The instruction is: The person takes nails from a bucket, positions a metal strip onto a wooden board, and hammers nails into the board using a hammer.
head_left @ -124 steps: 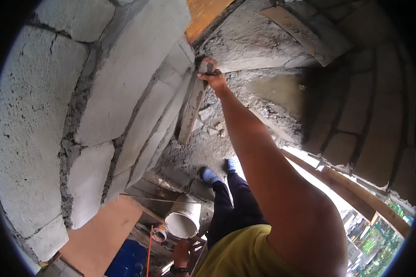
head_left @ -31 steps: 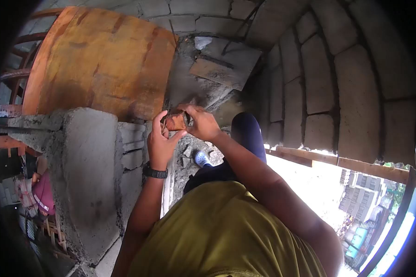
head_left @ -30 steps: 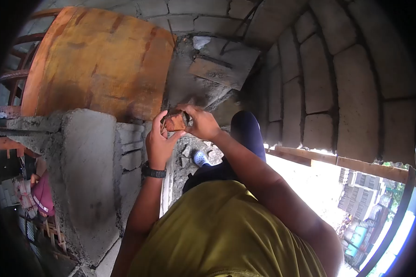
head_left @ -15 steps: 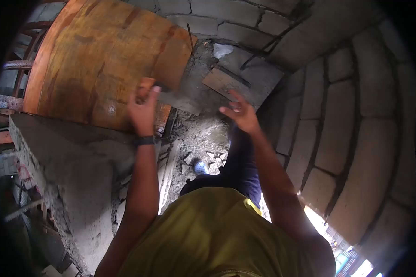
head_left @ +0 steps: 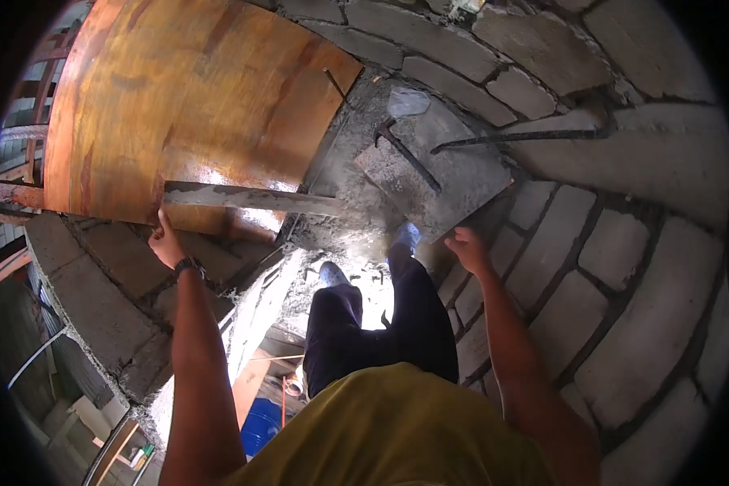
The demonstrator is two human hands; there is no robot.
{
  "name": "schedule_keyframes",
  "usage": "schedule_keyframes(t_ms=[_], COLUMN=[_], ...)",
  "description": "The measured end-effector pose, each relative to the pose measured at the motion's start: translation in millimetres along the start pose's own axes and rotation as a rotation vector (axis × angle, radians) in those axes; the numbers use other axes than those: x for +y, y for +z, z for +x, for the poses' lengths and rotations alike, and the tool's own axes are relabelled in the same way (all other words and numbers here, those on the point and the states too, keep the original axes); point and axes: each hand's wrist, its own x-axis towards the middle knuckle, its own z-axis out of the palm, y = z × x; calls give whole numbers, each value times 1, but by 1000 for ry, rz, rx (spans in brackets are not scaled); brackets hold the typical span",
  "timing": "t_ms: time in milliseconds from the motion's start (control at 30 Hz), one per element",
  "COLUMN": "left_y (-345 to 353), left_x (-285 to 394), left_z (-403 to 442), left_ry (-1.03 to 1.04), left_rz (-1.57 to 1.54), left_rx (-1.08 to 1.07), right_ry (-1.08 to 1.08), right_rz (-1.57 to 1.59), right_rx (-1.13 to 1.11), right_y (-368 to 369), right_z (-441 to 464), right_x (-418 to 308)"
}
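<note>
My left hand (head_left: pixel 168 243) has its fingers at the reddish-brown handle of what looks like a handsaw (head_left: pixel 255 198). Its long grey blade stretches to the right over the plywood sheet (head_left: pixel 211 105), past the sheet's edge. The fingers look closed at the handle's lower end, though the grip is partly hidden. On the right, my right hand (head_left: pixel 467 247) holds nothing, its fingers loosely bent and apart. It is close to the block wall and the near corner of a grey board (head_left: pixel 470 182). A hammer (head_left: pixel 409 154) lies on that board.
Beyond the hammer are a dark metal bar (head_left: pixel 518 138) and a crumpled clear plastic piece (head_left: pixel 409 102). A block wall (head_left: pixel 616 267) rises on the right. A broken block ledge (head_left: pixel 97 283) borders the left. Lower down, a blue container (head_left: pixel 261 425) shows through a gap.
My left hand has moved left and down, with the saw now across the plywood. My right hand has shifted right and lower. The view has tilted, showing both feet and the hammer clearly.
</note>
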Motion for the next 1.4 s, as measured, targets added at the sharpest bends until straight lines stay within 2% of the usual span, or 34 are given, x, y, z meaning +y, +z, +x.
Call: schedule_keyframes(t_ms=[33, 100, 133, 167, 200, 233, 267, 300, 333, 400, 433, 467, 500, 533, 567, 600, 633, 700, 767, 833, 900, 933, 1000, 1067, 1133, 1200, 1300, 1367, 1400], left_y=[-8, 15, 9, -10, 25, -11, -25, -52, -67, -87, -94, -101, -105, -111, -117, -124, -131, -146, -155, -168, -183, -187, -205, -226, -254, -293, -350, -385, -403], left_x=[-10, -100, -115, -115, -258, -185, -207, -157, -139, -105, -103, -103, -105, -111, -116, -117, -117, -118, -115, -109, -101, -94, -73, -58, -45, -29, -8, -13, -22], left_z=[-9, -43, -95, -142, -133, -227, -266, -310, -333, -368, -371, -373, -373, -373, -372, -369, -369, -369, -370, -373, -378, -376, -363, -350, -342, -338, -328, -303, -285], left_ry=[29, 540, 414, 526, -108, -106, 22, 184, 24, 151, 108, -48, -198, -226, -240, -253, -224, -290, -328, -262, -235, -198, -162, -194, -285, -278, -224, -141, -104], left_rz=[102, 33, -128, -108, -88, -54, -5, 97, 15, 38, 59, 90, 108, 113, 117, 118, 88, 98, 76, -27, -79, -103, -198, -255, -463, -634, -832, -874, -863], left_rx=[-177, -255, -456, -646, -891, -1002, -1031, -1225, -1378, -1371, -1311, -1377, -1440, -1384, -1375, -1364, -1284, -1220, -1181, -1168, -1105, -1073, -966, -935, -845, -629, -237, 79, 230], right_ry=[12, 13, 11, 6, -8, 31, 65, 49, 27, 121, 47, 82, 160, -45, 51, -47, 33, 65, 182, 48, 189, 91, -72, -91, -191, -35, 7, -58, -64], right_rz=[-100, -202, -214, -221, -216, -315, -412, -471, -533, -490, -727, -675, -646, -995, -917, -963, -914, -808, -580, -577, -324, -632, -530, -369, -336, -181, -87, 175, 213], right_rx=[19, 19, 69, 114, 79, 85, 95, 129, 159, 94, 145, 60, -35, -60, 18, 9, -140, -153, 118, 142, -68, -52, 39, 23, -29, -225, -289, -514, -550], right_y=[-6, -6, 4, 17, 24, 26, 36, 50, 58, 75, 87, 93, 91, 102, 101, 102, 98, 102, 107, 98, 72, 63, 50, 34, 16, 14, 0, 21, 33], right_z=[14, 49, 73, 95, 110, 124, 139, 160, 187, 232, 247, 279, 281, 331, 307, 306, 306, 307, 258, 274, 274, 243, 198, 157, 123, -11, -53, -92, -117], right_x=[-2, 3, 15, 20, 3, -15, -29, -24, -10, 7, 19, 51, 34, 121, 70, 63, 52, 47, -35, -27, -29, -65, -93, -119, -144, -275, -284, -312, -344])
